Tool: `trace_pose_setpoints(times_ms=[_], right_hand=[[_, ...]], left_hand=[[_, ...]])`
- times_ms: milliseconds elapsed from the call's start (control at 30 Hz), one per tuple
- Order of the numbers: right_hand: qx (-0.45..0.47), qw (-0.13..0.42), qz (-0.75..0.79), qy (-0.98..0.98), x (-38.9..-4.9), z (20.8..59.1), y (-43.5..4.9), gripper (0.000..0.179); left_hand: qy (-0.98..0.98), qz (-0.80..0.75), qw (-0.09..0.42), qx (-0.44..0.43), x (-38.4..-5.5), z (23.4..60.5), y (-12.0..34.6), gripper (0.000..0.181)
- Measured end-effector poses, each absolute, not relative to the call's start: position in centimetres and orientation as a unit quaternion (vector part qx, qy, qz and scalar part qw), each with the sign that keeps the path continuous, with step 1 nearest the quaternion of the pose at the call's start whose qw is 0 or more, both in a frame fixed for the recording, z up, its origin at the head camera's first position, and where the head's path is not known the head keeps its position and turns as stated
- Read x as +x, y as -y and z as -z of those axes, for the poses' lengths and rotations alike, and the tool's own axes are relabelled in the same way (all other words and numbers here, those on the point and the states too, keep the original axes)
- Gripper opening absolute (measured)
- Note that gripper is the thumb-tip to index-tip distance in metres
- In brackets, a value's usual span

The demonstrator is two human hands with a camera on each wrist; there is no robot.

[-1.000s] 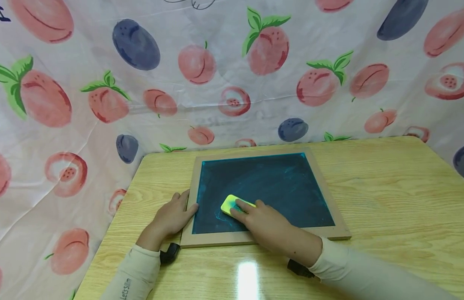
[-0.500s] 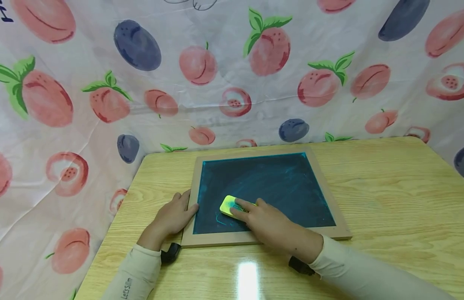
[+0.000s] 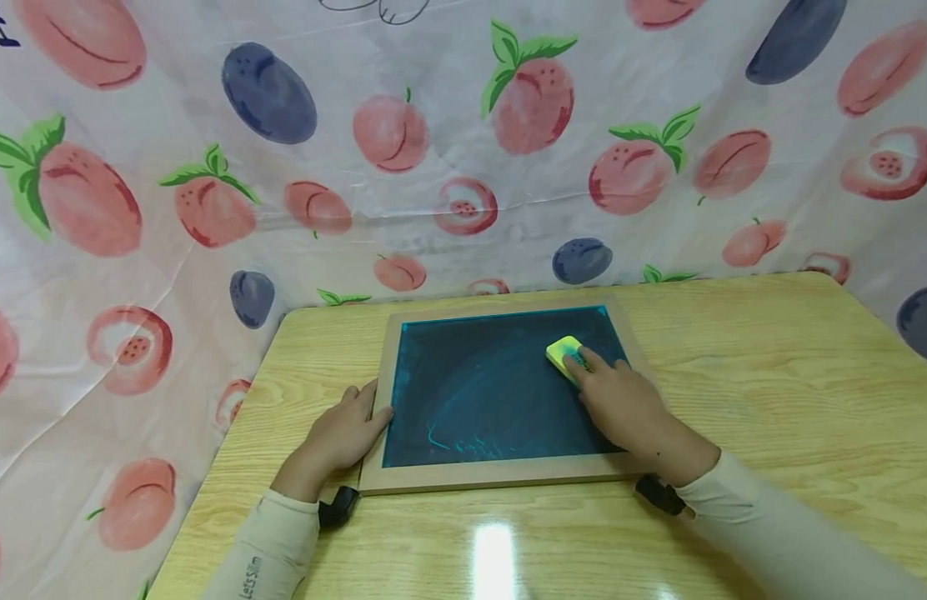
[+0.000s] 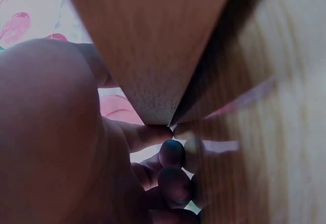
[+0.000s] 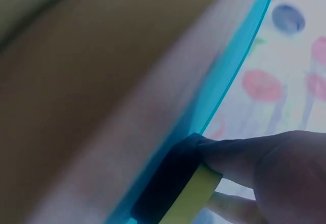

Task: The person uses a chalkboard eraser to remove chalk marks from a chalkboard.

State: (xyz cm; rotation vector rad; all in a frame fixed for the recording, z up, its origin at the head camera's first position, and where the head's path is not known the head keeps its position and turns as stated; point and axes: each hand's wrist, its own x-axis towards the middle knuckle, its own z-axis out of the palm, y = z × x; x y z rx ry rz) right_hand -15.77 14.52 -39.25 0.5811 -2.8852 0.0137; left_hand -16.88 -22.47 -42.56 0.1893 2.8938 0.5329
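Observation:
A chalkboard (image 3: 493, 387) with a pale wooden frame (image 3: 493, 475) lies flat on the table. My right hand (image 3: 624, 404) grips a yellow chalkboard eraser (image 3: 560, 350) on the board's right half, its fingers over the top. In the right wrist view the dark felt (image 5: 168, 180) of the eraser meets the board, and the thumb and a finger hold its yellow side. My left hand (image 3: 339, 435) rests at the frame's left edge, thumb on top of the wood and fingers extended along the outer side. Blue chalk marks (image 3: 474, 447) show near the board's lower left.
The wooden table (image 3: 771, 375) extends right of the board. A fruit-print cloth (image 3: 463, 125) hangs behind it and on the left. Black wrist devices sit under both wrists, the left one (image 3: 338, 507) close to the frame's lower left corner.
My right hand has swept the eraser from the board's lower left up to its right half, uncovering blue chalk marks near the bottom. My left hand has stayed at the frame.

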Motion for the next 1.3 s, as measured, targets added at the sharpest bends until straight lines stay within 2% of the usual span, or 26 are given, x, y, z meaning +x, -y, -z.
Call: trace_pose_setpoints(times_ms=[167,400,600,900,1300], right_hand=[[0.181,0.106,-0.004,0.978,-16.1,39.3,-16.6,0.046],[0.191,0.113,-0.008,0.975,-16.4,39.3,-16.7,0.047],[0.180,0.093,-0.057,0.978,-15.6,38.9,-17.3,0.051],[0.128,0.115,-0.120,0.978,-14.3,38.4,-19.8,0.051],[0.079,0.122,-0.111,0.983,-15.2,40.0,-24.1,0.047]], left_hand=[[-0.979,-0.175,0.087,0.065,-16.7,42.5,22.8,0.062],[-0.979,-0.173,0.084,0.064,-16.7,42.5,23.1,0.062],[-0.976,-0.183,0.100,0.059,-16.5,42.7,23.1,0.061],[-0.978,-0.177,0.091,0.064,-16.3,42.8,23.3,0.061],[-0.976,-0.184,0.093,0.072,-15.6,42.6,23.6,0.063]])
